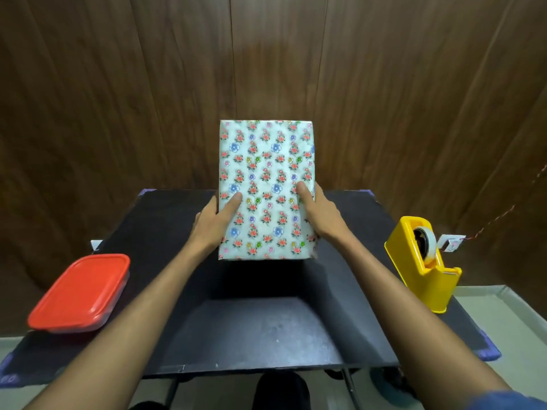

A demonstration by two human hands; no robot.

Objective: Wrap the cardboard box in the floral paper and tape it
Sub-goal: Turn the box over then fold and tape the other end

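The box (266, 173) is covered all over its visible face in white paper with red, blue and green flowers. It is held up above the black table (254, 327), tilted so its broad face points toward me, and it casts a shadow below. My left hand (211, 223) grips its left edge with the thumb lying on the face. My right hand (321, 213) grips the right edge the same way. No bare cardboard shows. The yellow tape dispenser (423, 261) stands on the table at the right, untouched.
A plastic container with a red lid (81, 292) sits at the table's left edge. A wooden wall (118, 99) rises close behind the table. A thin cord and small white plug (451, 243) lie behind the dispenser.
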